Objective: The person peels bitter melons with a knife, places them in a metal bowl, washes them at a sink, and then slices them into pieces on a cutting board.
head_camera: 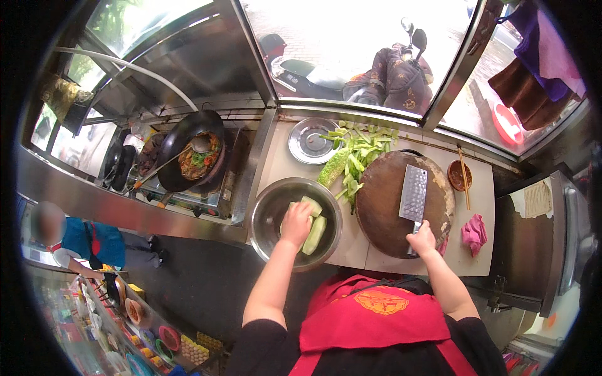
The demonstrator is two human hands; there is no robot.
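My left hand reaches into a stainless-steel bowl and touches the peeled pale-green gourd pieces inside. Its fingertips are partly hidden, so whether they grip a piece cannot be told. My right hand grips the handle of a cleaver with a dimpled blade. That blade lies flat over a round wooden chopping block, edges worn pale on the right. Between bowl and block rests a green bumpy-skinned gourd, beside a heap of green peelings.
A metal plate stands behind the bowl. To the right are a small brown bowl with chopsticks and a pink cloth. At left, a wok of food with a ladle sits over a stove. A person stands beyond.
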